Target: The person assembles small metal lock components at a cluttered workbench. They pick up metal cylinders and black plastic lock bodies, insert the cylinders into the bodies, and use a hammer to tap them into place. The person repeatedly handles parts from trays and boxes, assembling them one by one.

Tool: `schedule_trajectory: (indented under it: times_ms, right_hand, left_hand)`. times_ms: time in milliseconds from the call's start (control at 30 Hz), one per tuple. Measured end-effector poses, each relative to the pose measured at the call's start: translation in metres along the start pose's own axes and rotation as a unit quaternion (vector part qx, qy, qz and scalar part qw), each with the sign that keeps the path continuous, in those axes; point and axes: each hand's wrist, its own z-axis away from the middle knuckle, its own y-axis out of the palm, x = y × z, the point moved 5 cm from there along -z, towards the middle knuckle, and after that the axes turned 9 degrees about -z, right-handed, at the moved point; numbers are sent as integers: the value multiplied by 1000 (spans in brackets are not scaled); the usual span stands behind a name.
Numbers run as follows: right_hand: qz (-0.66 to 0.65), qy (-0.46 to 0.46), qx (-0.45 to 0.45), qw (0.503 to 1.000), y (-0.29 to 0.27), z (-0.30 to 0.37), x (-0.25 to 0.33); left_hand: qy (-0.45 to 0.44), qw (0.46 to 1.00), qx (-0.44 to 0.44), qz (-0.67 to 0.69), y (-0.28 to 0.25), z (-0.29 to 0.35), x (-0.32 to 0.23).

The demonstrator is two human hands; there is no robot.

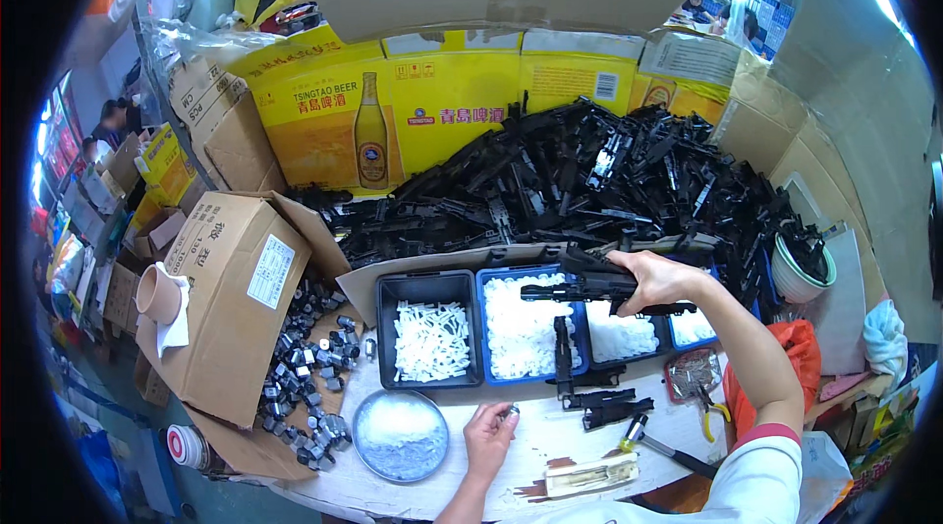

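Note:
My right hand [656, 282] is closed around several long black parts [580, 286], held above the blue bins. Over the white table, my left hand [485, 443] pinches a small metallic piece [511, 411] between its fingertips; its exact kind is too small to tell. A round metal dish [401, 436] of white powdery or grainy stuff stands just left of that hand. To its right lie more black parts [604, 408] on the table. One black part [564, 352] leans upright against the front of a bin.
A large heap of black parts [550, 180] fills the back. A black bin [381, 332] and blue bins [482, 328] hold white pieces. Silver-and-black cylinders [312, 357] spill from a carton [231, 298]. A hammer [678, 453], yellow-handled pliers [709, 418] and a wooden block [591, 475] lie right.

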Motion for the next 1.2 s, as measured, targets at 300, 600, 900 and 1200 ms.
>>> schedule_trajectory:
  times_ms: [300, 600, 900, 1200]
  right_hand:
    - [267, -41, -246, 931, -7, 8, -68]
    - [255, -171, -413, 858, -26, 27, -53]
    - [266, -338, -264, 863, -14, -101, 94]
    - [450, -367, -22, 813, 118, -279, 172]
  left_hand:
    - [37, 999, 5, -11, 0, -2, -2]
    - [35, 999, -2, -12, -1, -3, -1]
    - [73, 993, -24, -92, 1, 0, -1]
    - [12, 976, -14, -215, 4, 10, -9]
